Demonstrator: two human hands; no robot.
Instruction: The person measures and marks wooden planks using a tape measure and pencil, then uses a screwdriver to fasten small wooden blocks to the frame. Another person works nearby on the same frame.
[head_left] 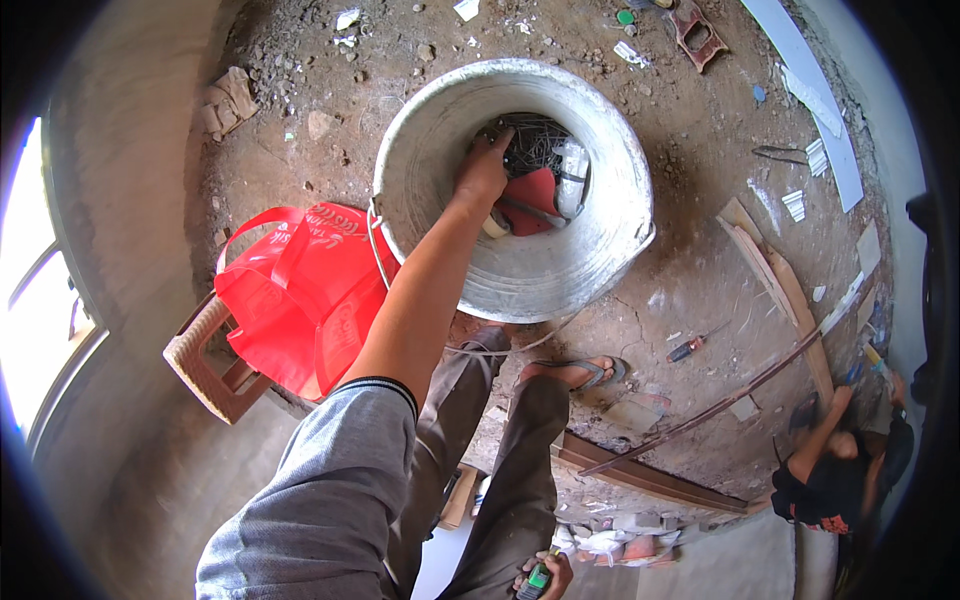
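Observation:
My left hand (pixel 484 172) reaches down inside a large whitish bucket (pixel 420 200), its fingers bent in at a heap of thin dark nails or wire pieces (pixel 538 145). The fingertips are lost in shadow, so what they grip is hidden. Beside that hand in the bucket lie a red flat piece (pixel 532 190) and a white wrapped bundle (pixel 572 168) with a dark band. Down at the lower edge, my right hand (pixel 560 572) is closed round a green and black tape measure (pixel 536 582).
A red bag (pixel 300 290) and a tan plastic stool (pixel 215 385) adjoin the bucket's left. A handsaw (pixel 695 38), screwdriver (pixel 688 348), wooden boards (pixel 790 290) and a long thin bar (pixel 700 405) lie on the dirt floor. Another person (pixel 840 460) works at the far right.

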